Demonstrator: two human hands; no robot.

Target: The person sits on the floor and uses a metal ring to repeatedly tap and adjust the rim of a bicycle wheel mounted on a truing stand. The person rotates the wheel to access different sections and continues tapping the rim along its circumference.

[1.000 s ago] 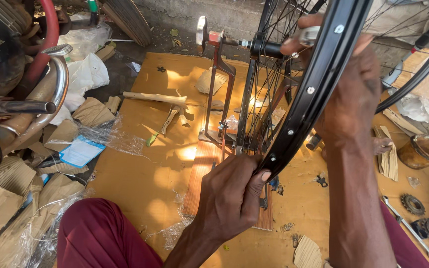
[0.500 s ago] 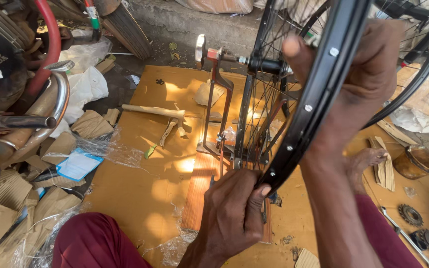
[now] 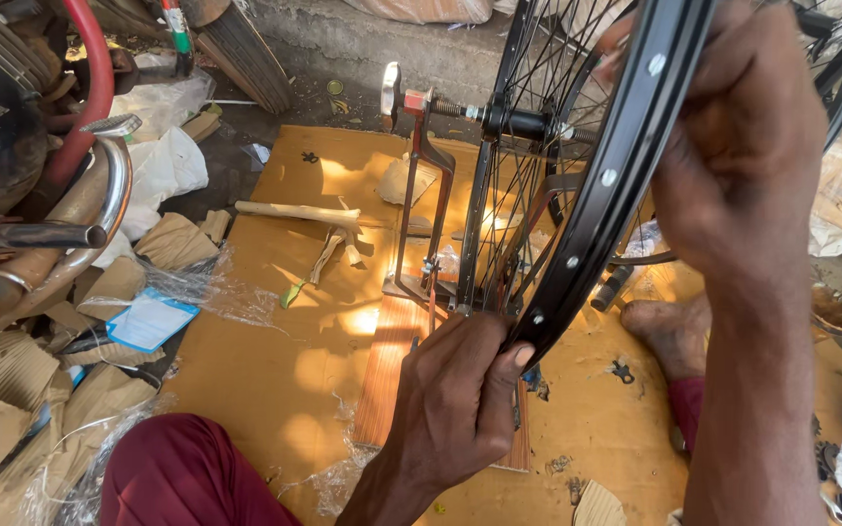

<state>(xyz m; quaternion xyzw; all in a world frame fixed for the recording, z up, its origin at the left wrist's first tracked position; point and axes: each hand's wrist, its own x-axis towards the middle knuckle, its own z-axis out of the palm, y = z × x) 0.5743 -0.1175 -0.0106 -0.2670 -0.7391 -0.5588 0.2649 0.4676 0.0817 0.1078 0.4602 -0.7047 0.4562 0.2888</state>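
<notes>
- Motorcycle parts [image 3: 41,175] and torn cardboard scraps [image 3: 12,390] are sitting far left, well apart from the work
- wooden hammer [image 3: 314,219] is lying on the cardboard sheet [image 3: 265,360], within reach
- truing stand [image 3: 421,214] is standing upright on a wooden board [image 3: 392,370], holding the hub axle so the wheel is hanging free
- left hand [image 3: 460,409] is pinching the bottom of the black rim [image 3: 616,185], fingers curled at the spoke ends
- right hand [image 3: 743,156] is gripping the rim top, fingers wrapped, steadying it
</notes>
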